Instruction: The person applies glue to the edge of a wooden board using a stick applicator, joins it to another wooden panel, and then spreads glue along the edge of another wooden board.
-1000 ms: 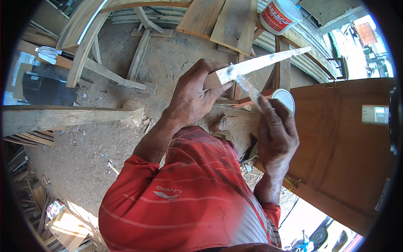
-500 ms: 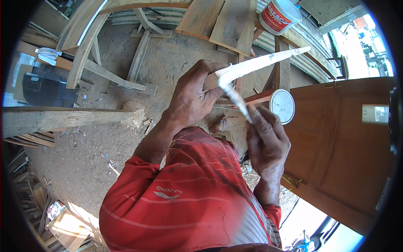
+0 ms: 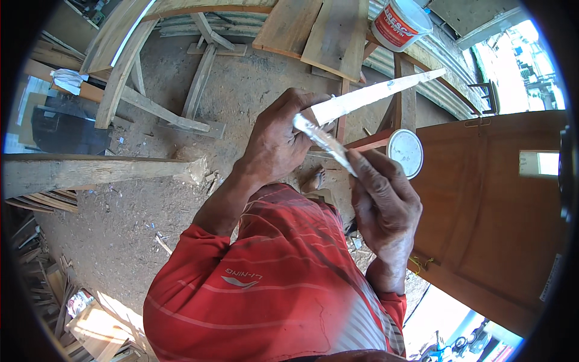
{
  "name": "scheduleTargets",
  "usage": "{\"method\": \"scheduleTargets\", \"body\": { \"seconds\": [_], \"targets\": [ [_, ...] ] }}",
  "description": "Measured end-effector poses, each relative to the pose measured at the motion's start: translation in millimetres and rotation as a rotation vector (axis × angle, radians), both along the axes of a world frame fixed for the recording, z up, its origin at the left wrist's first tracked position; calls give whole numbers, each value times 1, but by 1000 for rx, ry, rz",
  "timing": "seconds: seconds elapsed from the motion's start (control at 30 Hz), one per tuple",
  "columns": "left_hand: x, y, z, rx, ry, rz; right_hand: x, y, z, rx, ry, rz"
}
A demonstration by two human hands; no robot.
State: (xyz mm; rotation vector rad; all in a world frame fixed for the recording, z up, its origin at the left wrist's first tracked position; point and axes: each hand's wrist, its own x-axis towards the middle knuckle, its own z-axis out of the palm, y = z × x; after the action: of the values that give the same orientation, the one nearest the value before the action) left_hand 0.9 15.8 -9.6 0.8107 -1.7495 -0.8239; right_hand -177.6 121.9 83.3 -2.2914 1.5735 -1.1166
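My left hand [image 3: 277, 136] grips the near end of a long wooden strip [image 3: 377, 93], which points away to the upper right. Its upper face is coated white, and a little bare brown wood shows beside my fingers. In my right hand [image 3: 386, 199], a slim paintbrush [image 3: 322, 143] is pinched between thumb and fingers. White covers the brush tip, which lies over the strip's near end, close to my left fingers; whether it touches the wood I cannot tell. White smears mark the brush's shaft.
A white bucket with a red label [image 3: 401, 24] stands on a bench at the far right. Below it is a round white lid or can top [image 3: 405, 153]. A brown wooden door panel [image 3: 488, 211] fills the right side. Boards [image 3: 335, 36] lie ahead; a timber beam [image 3: 90, 172] juts from the left.
My right hand has shifted slightly right and down. The brush tip has moved left toward the strip's near end, beside my left fingers. My left hand and the strip have hardly moved.
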Motion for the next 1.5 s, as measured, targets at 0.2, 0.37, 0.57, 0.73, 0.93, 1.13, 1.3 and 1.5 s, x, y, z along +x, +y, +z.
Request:
{"method": "scheduleTargets", "body": {
  "seconds": [0.2, 0.37, 0.57, 0.73, 0.93, 1.13, 1.3, 1.5],
  "targets": [
    [-1, -1, -6, -3, 26, 0, -2, -3, -1, 18, 84, -97],
    [1, 0, 5, 27, 5, -5, -2, -5, -7, -44, 59, -100],
    [-1, -1, 4, -10, 13, 22, -21, -11, -18, -111, 83, -331],
    [1, -5, 2, -40, 1, 38, 1, 0, -6, 120, 2, -145],
    [0, -5, 2, -43, 14, 49, 0, 4, -4, -27, 7, -148],
    [-2, -7, -15, 67, 174, -23, 1, 0, -3, -53, -5, -15],
    [2, -4, 2, 26, 27, 20, -17, -15, -10, -26, 155, -179],
    [3, -3, 3, 12, -27, 60, -60, -34, -29, -92, 112, -503]
  ]
}}
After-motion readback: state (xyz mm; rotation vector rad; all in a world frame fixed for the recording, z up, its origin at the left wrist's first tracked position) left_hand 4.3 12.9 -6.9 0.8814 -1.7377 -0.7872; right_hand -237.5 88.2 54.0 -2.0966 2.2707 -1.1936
